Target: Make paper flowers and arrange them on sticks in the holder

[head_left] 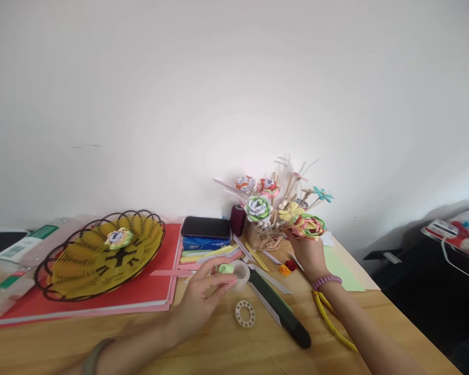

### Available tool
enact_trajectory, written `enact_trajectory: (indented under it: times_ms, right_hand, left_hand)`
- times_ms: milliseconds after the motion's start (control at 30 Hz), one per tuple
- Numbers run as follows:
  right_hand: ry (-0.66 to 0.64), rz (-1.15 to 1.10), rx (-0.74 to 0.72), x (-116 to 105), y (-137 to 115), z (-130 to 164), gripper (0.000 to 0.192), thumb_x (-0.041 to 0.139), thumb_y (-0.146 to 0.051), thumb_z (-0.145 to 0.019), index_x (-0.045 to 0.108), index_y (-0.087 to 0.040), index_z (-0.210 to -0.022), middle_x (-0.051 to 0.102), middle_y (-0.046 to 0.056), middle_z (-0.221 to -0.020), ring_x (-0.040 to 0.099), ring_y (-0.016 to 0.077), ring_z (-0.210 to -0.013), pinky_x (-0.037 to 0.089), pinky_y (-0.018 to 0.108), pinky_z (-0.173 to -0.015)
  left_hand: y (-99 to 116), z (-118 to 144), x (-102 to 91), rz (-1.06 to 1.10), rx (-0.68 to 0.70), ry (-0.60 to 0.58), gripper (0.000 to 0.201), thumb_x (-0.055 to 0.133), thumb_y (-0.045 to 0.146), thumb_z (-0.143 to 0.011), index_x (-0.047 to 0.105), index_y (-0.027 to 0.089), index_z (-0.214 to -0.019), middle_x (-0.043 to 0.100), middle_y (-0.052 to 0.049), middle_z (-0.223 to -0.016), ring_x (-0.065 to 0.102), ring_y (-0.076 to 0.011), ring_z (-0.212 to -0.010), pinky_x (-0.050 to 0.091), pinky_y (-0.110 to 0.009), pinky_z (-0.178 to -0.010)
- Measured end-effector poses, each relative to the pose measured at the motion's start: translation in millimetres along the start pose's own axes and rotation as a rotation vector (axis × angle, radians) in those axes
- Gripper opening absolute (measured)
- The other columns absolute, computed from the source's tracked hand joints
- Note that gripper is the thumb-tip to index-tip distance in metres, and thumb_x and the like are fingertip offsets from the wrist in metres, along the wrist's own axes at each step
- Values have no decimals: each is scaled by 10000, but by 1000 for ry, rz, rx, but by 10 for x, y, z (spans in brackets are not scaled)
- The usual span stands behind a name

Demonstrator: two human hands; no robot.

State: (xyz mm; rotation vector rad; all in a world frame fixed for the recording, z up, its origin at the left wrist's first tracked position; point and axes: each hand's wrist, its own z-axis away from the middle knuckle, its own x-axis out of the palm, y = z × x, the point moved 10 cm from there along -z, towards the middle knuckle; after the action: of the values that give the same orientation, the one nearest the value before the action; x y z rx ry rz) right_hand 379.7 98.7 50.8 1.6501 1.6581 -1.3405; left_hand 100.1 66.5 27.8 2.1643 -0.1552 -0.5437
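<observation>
My left hand is closed in a pinch on a small light green folded paper piece. Just right of its fingertips stands a translucent white roll of tape; whether they touch I cannot tell. My right hand is at the right side of a small basket of handmade flowers. Its fingers are curled beneath a red, yellow and green paper flower and seem to grip its base, partly hidden. A green and white paper flower and a yellow flower stand in the basket.
At left, a yellow woven tray holding a paper rose rests on red paper. A phone lies on a blue box. A dark green cutter-like tool, a white ring and yellow-handled scissors lie in front.
</observation>
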Motion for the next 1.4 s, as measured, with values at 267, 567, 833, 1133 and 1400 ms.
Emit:
enact_trajectory:
  times_ms: [267, 567, 833, 1133, 1400]
  right_hand:
    - [-113, -96, -43, 178, -229, 230, 261, 477, -434, -795, 584, -207, -724, 684, 56, -679, 624, 218, -570, 419, 295, -505]
    - [-184, -25, -113, 481, -412, 88, 237, 433, -342, -790, 615, -222, -697, 693, 83, -670, 614, 240, -567, 402, 307, -513]
    - [-263, 67, -123, 462, -379, 114, 218, 468, -290, -765, 613, -217, -620, 667, 62, -621, 604, 213, -548, 360, 277, -485]
    - [-234, -136, -170, -151, -824, 436, 253, 480, -430, -807, 650, -244, -781, 685, 35, -750, 611, 201, -639, 434, 301, -564]
    - [-500, -800, -210, 57, -1559, 735, 230, 547, -391, -805, 655, -206, -890, 662, 58, -887, 603, 196, -800, 473, 290, -671]
  left_hand:
    - [38, -20, -23, 40, 8, 28, 203, 515, 223, -834, 691, 229, -935, 565, -103, -1121, 547, -199, -1061, 449, -375, -932]
    - [-247, -49, 57, 511, -251, 10, 228, 635, 350, -740, 697, 243, -930, 532, -98, -1173, 557, -219, -1017, 515, -339, -778]
    - [-360, -47, 144, 842, -423, 18, 426, 769, 263, -601, 662, 235, -1013, 609, -61, -1073, 558, -184, -1000, 491, -277, -802]
    - [-450, 26, 262, 1035, -631, -24, 479, 632, 403, -742, 523, 240, -1178, 613, -62, -934, 629, -140, -701, 517, -198, -459]
    - [-457, 61, 381, 1101, -648, -104, 454, 568, 504, -754, 566, 143, -1029, 613, -79, -858, 651, -187, -718, 524, -225, -446]
